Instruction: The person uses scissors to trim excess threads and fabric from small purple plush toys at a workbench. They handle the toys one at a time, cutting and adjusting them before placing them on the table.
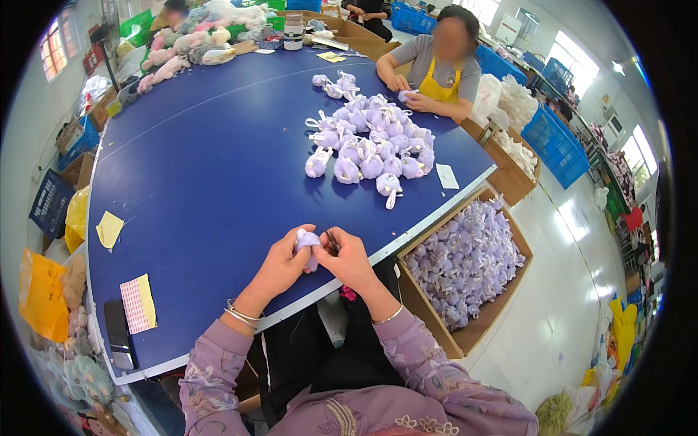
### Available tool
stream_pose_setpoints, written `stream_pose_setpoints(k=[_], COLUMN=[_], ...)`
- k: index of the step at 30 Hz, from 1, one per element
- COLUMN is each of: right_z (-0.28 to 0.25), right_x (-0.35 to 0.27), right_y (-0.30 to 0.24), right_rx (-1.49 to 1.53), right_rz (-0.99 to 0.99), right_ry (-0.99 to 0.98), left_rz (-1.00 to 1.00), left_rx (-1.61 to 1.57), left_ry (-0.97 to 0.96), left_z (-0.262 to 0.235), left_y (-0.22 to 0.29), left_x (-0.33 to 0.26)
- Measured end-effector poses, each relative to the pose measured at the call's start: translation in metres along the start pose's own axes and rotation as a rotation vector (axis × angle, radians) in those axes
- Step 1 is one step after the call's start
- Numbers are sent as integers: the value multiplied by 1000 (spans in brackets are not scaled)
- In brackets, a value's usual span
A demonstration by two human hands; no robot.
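Between my hands, over the near edge of the blue table (196, 196), is a small lilac plush piece (308, 242). My left hand (282, 259) grips its left side, with the fingers curled round it. From the right, my right hand (347, 260) pinches the same piece. A small dark tool (332, 243), perhaps thread snips, is tucked in the right hand's fingers; its exact kind is hard to make out. Farther off, a heap of similar lilac plush pieces (371, 149) with white loops lies on the table.
A cardboard box (520, 280) full of lilac pieces stands right of the table. Across the table a co-worker in a yellow apron (440, 80) handles another piece. A phone (116, 327), a pink-and-yellow sheet (138, 304) and a yellow paper (110, 229) lie at left. Plush toys (171, 67) pile up far left.
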State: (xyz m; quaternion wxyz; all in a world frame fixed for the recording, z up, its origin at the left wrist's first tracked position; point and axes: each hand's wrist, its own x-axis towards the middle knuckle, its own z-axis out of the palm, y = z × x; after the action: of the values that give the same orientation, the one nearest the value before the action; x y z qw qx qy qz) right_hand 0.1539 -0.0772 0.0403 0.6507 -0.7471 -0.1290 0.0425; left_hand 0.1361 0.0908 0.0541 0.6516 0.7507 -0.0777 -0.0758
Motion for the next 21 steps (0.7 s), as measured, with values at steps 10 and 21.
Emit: stream_pose_setpoints(k=[10,21], right_z=[-3,-1], right_x=[2,-4], right_y=[3,-8], right_rx=[97,-6], right_rz=[-47,-44], right_ry=[-58,-167], left_rz=[4,37], left_rx=[-172,-185], left_ry=[58,137], left_z=[-3,-7], left_y=[-7,-21], left_x=[6,8])
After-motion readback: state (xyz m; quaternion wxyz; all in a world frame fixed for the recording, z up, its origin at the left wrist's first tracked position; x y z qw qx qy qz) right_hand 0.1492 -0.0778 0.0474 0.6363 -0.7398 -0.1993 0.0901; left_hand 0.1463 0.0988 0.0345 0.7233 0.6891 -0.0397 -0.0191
